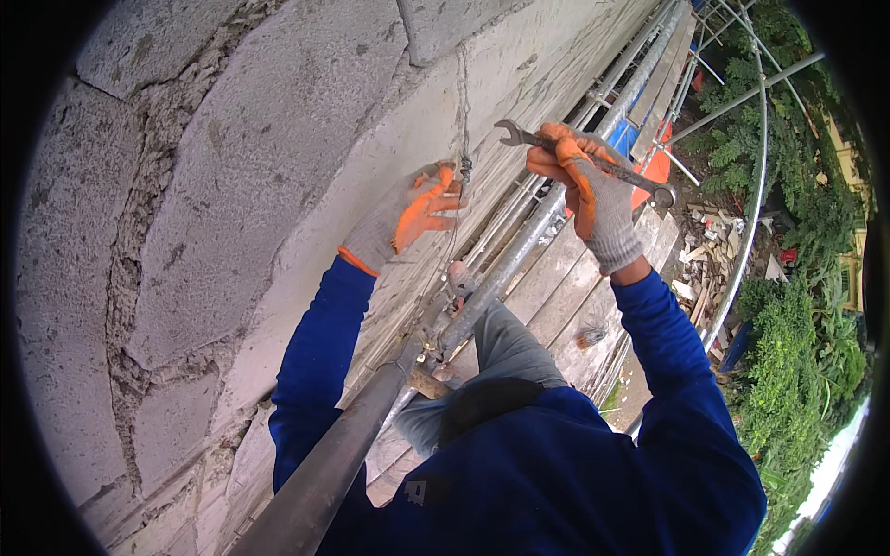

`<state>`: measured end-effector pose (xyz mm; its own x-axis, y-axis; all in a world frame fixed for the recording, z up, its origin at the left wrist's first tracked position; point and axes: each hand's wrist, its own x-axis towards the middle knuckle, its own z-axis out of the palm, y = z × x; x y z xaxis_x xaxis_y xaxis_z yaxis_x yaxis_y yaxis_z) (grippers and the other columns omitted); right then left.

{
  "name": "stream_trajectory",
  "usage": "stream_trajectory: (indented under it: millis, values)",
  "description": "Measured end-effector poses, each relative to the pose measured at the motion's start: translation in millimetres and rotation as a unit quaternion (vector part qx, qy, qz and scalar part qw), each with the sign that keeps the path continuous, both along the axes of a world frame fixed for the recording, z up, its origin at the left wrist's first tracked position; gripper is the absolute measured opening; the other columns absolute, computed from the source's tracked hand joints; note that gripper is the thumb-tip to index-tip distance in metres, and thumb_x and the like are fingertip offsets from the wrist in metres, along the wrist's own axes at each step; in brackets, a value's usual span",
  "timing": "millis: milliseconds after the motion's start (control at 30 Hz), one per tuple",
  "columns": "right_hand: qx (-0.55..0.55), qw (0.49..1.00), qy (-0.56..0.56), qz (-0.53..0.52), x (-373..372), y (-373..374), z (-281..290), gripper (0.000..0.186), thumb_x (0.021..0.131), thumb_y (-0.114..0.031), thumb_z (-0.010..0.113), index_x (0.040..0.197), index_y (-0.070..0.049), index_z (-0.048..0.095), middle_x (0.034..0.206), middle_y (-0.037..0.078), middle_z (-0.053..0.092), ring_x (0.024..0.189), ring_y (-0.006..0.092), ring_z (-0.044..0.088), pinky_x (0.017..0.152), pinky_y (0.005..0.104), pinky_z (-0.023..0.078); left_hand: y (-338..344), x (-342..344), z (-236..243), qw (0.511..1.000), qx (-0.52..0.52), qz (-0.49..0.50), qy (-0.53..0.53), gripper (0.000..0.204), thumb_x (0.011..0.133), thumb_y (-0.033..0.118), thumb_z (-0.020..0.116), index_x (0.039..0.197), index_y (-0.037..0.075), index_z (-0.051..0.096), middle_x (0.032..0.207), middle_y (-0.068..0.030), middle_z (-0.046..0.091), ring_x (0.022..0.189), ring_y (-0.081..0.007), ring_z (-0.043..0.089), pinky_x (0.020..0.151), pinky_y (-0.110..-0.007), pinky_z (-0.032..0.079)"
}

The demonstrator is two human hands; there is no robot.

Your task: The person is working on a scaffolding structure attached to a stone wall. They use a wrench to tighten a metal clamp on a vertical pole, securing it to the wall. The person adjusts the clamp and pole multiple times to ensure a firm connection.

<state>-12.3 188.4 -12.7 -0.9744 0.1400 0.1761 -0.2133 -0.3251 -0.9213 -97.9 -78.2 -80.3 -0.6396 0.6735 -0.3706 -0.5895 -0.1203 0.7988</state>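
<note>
My right hand [590, 190], in a grey knit glove with orange-coated fingers, is closed round a combination wrench [521, 137]. The wrench's open jaw points left toward the wall, and its ring end [664, 195] sticks out past the back of the hand. A matching glove covers my left hand [417, 215], raised beside the wall with its fingers extended and somewhat apart. Its fingertips are at a thin twisted wire [465, 165] hanging down the wall face; whether they touch it I cannot tell. The wire's lower strands run down past those fingers.
A rough stone-patterned wall [250, 176] fills the left. A thick scaffold pipe [315, 463] slants up from below to a joint, and another pipe [519, 246] continues beyond. Wooden planks [565, 287] lie below, bearing a small wire bundle [591, 334]. Debris [709, 255] and bushes lie at right.
</note>
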Motion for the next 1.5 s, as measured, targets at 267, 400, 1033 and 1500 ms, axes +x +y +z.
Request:
stream_trajectory:
  millis: [267, 400, 1033, 1500]
  values:
    - [-0.462, 0.849, -0.232, 0.113, 119.4, -85.3, -113.4, 0.02, 0.102, -0.018, 0.056, 0.113, -0.002, 0.059, 0.127, 0.015, 0.058, 0.105, 0.0322, 0.068, 0.095, 0.0438, 0.059, -68.7, 119.2, 17.9, 0.988, -0.148, -0.032, -0.031, 0.048, 0.093, 0.025, 0.069, 0.129, -0.004, 0.056, 0.108, -0.0173, 0.064, 0.098, -0.0279, 0.068, 0.085, -0.039, 0.056]
    - [-0.513, 0.824, -0.201, 0.132, 116.1, -107.0, -121.0, 0.018, 0.103, -0.016, 0.053, 0.114, -0.003, 0.058, 0.129, 0.014, 0.058, 0.107, 0.0323, 0.067, 0.097, 0.0457, 0.058, -81.7, 121.2, 0.6, 0.992, -0.012, 0.061, -0.11, 0.045, 0.091, 0.021, 0.071, 0.125, -0.007, 0.057, 0.104, -0.016, 0.065, 0.095, -0.0287, 0.069, 0.084, -0.039, 0.057]
    - [-0.602, 0.77, -0.145, 0.152, 137.6, -138.4, -158.1, 0.035, 0.101, -0.015, 0.056, 0.134, -0.004, 0.048, 0.113, 0.015, 0.066, 0.112, 0.028, 0.065, 0.102, 0.0407, 0.054, -79.1, 129.5, -3.2, 0.998, -0.053, 0.024, -0.021, 0.041, 0.094, 0.021, 0.068, 0.127, 0.001, 0.056, 0.106, -0.0109, 0.066, 0.083, -0.0171, 0.065, 0.069, -0.032, 0.052]
    - [0.222, 0.974, 0.044, 0.017, 131.4, -157.0, -38.0, 0.032, 0.093, -0.01, 0.063, 0.123, -0.004, 0.058, 0.113, 0.014, 0.06, 0.102, 0.0302, 0.067, 0.084, 0.0358, 0.056, -71.3, 133.1, 8.0, 0.999, -0.019, 0.046, 0.014, 0.057, 0.089, 0.01, 0.068, 0.141, 0.0, 0.047, 0.116, -0.0069, 0.062, 0.099, -0.0164, 0.061, 0.08, -0.031, 0.052]
